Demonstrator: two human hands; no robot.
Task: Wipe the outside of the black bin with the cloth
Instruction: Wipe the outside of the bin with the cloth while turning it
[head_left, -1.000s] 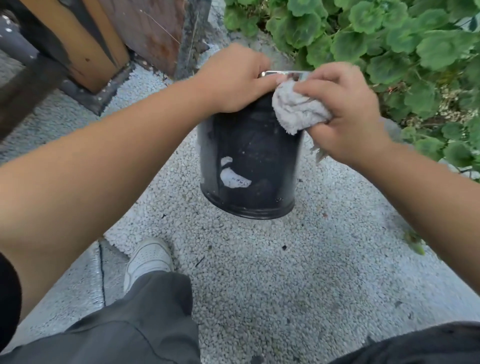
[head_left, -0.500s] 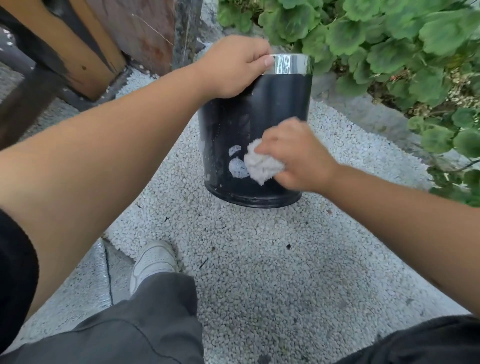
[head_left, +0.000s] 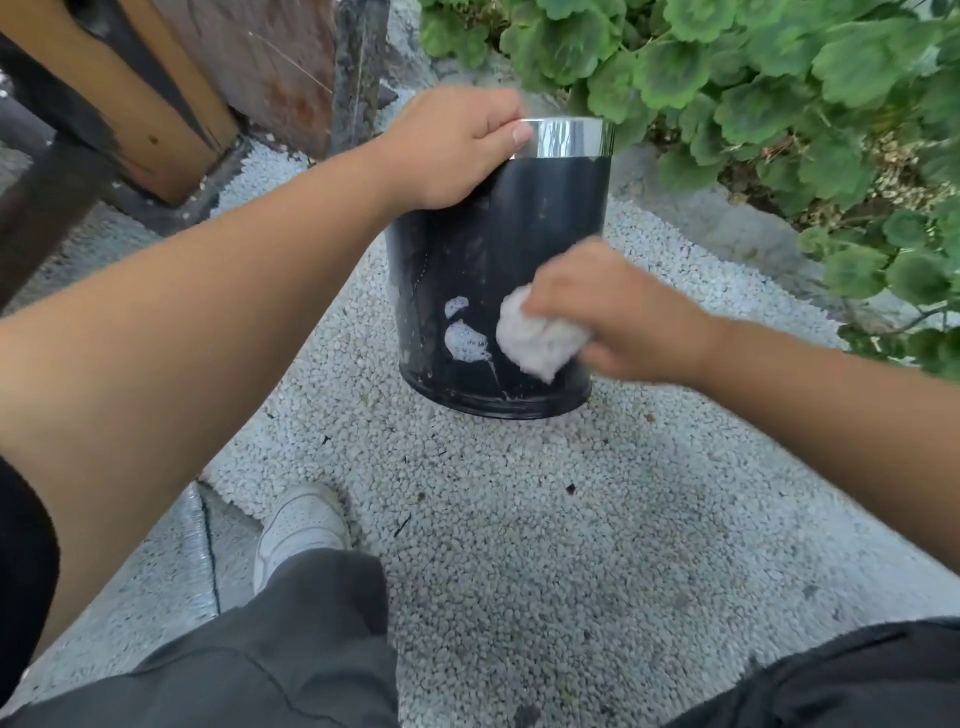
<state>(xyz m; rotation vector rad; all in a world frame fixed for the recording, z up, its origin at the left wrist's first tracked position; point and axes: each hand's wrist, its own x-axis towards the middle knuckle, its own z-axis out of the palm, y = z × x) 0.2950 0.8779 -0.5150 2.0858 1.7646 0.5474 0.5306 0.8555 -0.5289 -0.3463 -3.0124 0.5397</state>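
- The right hand (head_left: 618, 317) is closed around a bunched white cloth (head_left: 540, 340), right of centre in the frame; the cloth is pressed against the lower wall of the black bin (head_left: 545, 218).
- The left hand (head_left: 457, 140) is clamped over the top edge of the bin at upper centre, with the thumb laid on the chrome rim band (head_left: 571, 137). The bin appears to be steadied by this grip.
- The black bin is located at upper centre of the frame, standing on the pebbled ground (head_left: 519, 519). Its long axis runs vertically, with a slight lean in the wide-angle view; whether the bin itself is tipped cannot be told.
- Two pale patches (head_left: 465, 338) are present on the wall just left of the cloth, low on the bin. They are not covered by the cloth.
- Governing relation: the patches lie to the left of the right hand, at the same height on the wall. The right hand is the nearer one; the left hand is well above them. A leftward stroke around the curve is judged to be required.
- The far side of the bin is hidden; its condition cannot be assessed.
- Green foliage (head_left: 779, 88) fills the upper right, close behind the bin. A wooden post (head_left: 130, 98) stands at upper left. A white shoe (head_left: 301, 525) is seen at lower centre-left.
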